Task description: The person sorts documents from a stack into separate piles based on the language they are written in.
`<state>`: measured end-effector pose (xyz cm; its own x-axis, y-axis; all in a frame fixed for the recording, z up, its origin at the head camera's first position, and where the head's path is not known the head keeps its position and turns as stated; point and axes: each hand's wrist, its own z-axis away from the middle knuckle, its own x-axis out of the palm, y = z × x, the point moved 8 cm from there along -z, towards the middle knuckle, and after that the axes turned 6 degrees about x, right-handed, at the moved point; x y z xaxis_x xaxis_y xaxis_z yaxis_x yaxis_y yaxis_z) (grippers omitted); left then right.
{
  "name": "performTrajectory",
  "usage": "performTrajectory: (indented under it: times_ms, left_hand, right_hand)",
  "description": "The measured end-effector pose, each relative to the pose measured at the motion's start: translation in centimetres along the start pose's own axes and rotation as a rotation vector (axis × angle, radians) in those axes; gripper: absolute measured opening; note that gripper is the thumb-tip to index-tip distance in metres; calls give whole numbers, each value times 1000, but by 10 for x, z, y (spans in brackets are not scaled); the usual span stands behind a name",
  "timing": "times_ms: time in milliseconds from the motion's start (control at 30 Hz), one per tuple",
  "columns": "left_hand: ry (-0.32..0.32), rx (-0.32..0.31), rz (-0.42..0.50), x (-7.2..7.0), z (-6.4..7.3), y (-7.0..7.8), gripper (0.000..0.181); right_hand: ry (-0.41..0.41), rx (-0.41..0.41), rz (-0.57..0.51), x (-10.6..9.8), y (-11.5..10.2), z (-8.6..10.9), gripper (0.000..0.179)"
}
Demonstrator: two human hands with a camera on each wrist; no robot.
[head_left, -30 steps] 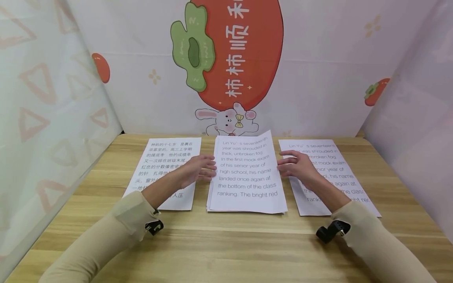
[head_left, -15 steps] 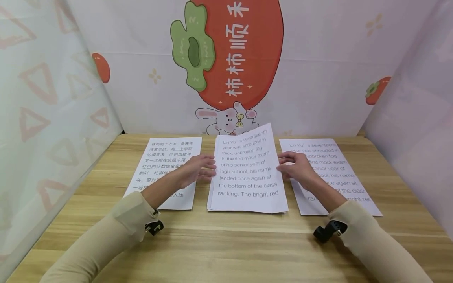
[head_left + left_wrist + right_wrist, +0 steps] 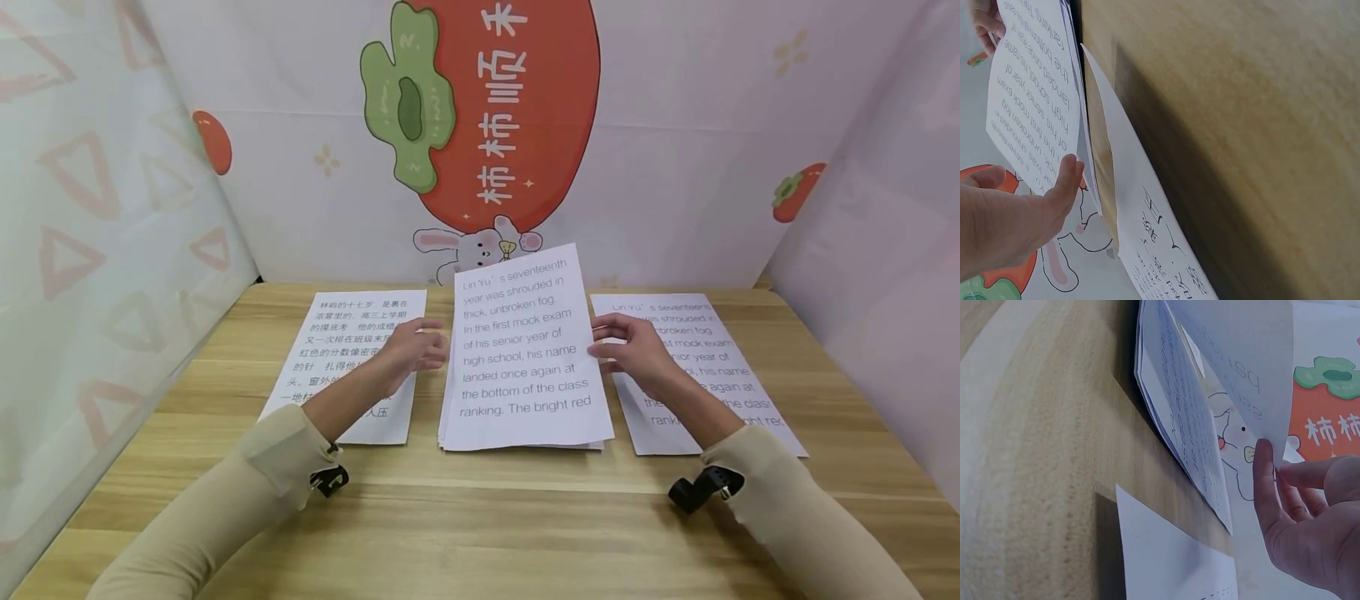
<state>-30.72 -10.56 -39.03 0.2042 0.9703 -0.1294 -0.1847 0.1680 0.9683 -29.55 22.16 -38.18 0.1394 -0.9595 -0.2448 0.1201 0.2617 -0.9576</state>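
Observation:
A printed sheet of paper (image 3: 517, 350) with English text rises from the middle paper stack (image 3: 1179, 419), its far edge lifted and tilted up. My right hand (image 3: 633, 343) pinches the sheet's right edge between thumb and fingers; the right wrist view shows the sheet's underside away from the stack. At the left edge, my left hand (image 3: 408, 354) has its fingers extended, fingertips right at the sheet's side and thumb apart. Beneath the left hand lies a sheet with Chinese text (image 3: 348, 321). Another English sheet (image 3: 720, 358) lies below the right hand, partly covered by it.
The wooden table (image 3: 495, 517) extends in front of the papers. Behind it stands a white backdrop (image 3: 675, 208) printed with a big persimmon and a rabbit. A pale curtain (image 3: 112, 233) closes off the left side, another the right.
The middle sheet's far edge has risen, first at its right corner and now across its width, covering part of the printed rabbit. The right hand keeps its edge; the left hand shifts slightly.

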Motion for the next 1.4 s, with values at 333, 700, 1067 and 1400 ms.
performTrajectory:
  times_ms: [333,700,1067,1400]
  left_hand:
    - [22,49,45,5,-2,3,58]
    - [49,59,70,6,-3,5,63]
    - [40,78,82,13,-3,12,67]
    - [35,70,70,24,-5,16,66]
  right_hand:
    - [-5,28,-20,-3,-2,4,48]
    - [-13,70,-62,-5,2,7,55]
    - [-16,68,-64,-14,5,7,63]
    - [-42,64,-78,-22,9,9,70]
